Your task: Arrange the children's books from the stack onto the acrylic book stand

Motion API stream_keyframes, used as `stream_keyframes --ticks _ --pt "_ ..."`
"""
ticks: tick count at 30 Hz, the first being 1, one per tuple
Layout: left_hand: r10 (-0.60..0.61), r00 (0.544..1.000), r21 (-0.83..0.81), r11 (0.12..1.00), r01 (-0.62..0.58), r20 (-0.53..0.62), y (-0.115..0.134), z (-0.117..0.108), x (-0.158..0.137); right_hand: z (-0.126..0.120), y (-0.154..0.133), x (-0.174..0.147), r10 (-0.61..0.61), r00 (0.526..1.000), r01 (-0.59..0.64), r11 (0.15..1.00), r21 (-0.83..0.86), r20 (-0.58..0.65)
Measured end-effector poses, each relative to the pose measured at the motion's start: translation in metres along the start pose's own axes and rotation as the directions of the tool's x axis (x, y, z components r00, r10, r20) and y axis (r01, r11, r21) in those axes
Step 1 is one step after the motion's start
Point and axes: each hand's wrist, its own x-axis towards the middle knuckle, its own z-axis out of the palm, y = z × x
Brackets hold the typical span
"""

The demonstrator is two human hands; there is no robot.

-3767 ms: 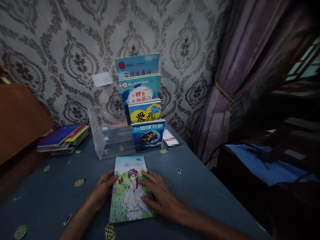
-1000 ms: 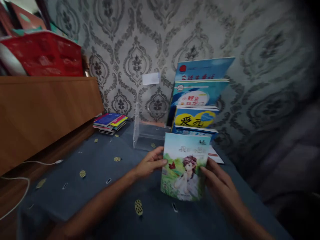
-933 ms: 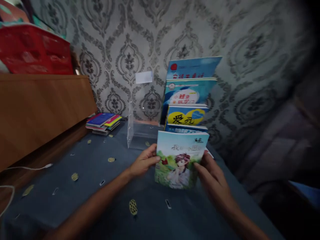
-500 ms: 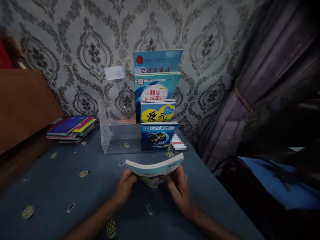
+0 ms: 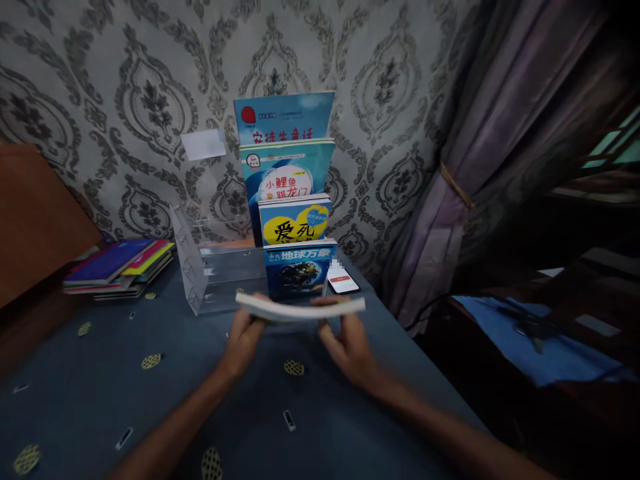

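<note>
A thin paperback book [image 5: 300, 311] is held between my two hands, edge toward me and slightly bowed, so its cover hardly shows. My left hand [image 5: 243, 338] grips its left end and my right hand [image 5: 347, 340] its right end, fingers closed round it. Just beyond stands a clear acrylic tiered rack [image 5: 193, 267]. On its right side several books are stepped up: a dark blue book with a globe [image 5: 299, 272] in front, a blue and yellow book [image 5: 294, 221], a teal book [image 5: 287, 170] and a tall blue book [image 5: 285, 117] at the back.
A pile of colourful booklets [image 5: 117, 267] lies on the left of the dark patterned tablecloth [image 5: 200, 387]. A phone [image 5: 344, 279] rests right of the rack. A brown panel [image 5: 43, 220] stands far left; a tied curtain [image 5: 440, 200] hangs at right beyond the table edge.
The book has tipped so its cover, visible before, is now nearly edge-on. Both hands have moved up and closer to the rack. The whole view has shifted, with the scene further left.
</note>
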Motion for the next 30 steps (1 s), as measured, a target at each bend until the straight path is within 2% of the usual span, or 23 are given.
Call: stream_keyframes --ticks 2,5,8,12,18,21,24,27,30 --pt "0.069 0.996 -0.006 0.998 -0.069 -0.056 0.006 0.004 0.024 -0.001 0.003 0.025 0.010 0.999 -0.009 1.000 0.018 -0.035" --pt "0.186 0.982 -0.020 0.982 -0.187 -0.043 0.016 0.012 0.056 -0.001 0.011 0.057 0.003 0.995 -0.004 1.000 -0.010 -0.103" --pt "0.247 0.968 -0.043 0.968 -0.248 -0.038 0.019 0.019 0.076 -0.001 0.021 0.078 -0.009 0.991 0.007 1.000 -0.020 -0.137" --pt "0.227 0.973 -0.048 0.972 -0.228 -0.030 0.002 0.024 0.087 0.002 0.032 0.086 -0.001 0.992 0.001 1.000 0.003 -0.123" --pt "0.172 0.984 -0.017 0.985 -0.173 -0.037 -0.021 0.022 0.089 0.010 0.049 0.080 0.060 0.996 -0.060 0.998 0.008 -0.071" --pt "0.232 0.971 0.103 0.969 -0.225 -0.061 -0.022 0.021 0.084 0.013 0.057 0.078 0.099 0.994 -0.099 0.995 0.000 -0.036" --pt "0.237 0.965 0.366 0.913 -0.182 -0.111 -0.019 0.021 0.076 0.014 0.062 0.078 0.110 0.994 -0.111 0.993 -0.044 -0.025" --pt "0.234 0.961 0.648 0.757 -0.084 -0.149 -0.016 0.021 0.069 0.014 0.064 0.077 0.103 0.994 -0.105 0.992 -0.069 -0.034" --pt "0.257 0.959 0.786 0.615 -0.067 -0.120 -0.016 0.022 0.065 0.016 0.063 0.074 0.128 0.991 -0.131 0.989 -0.064 -0.041"
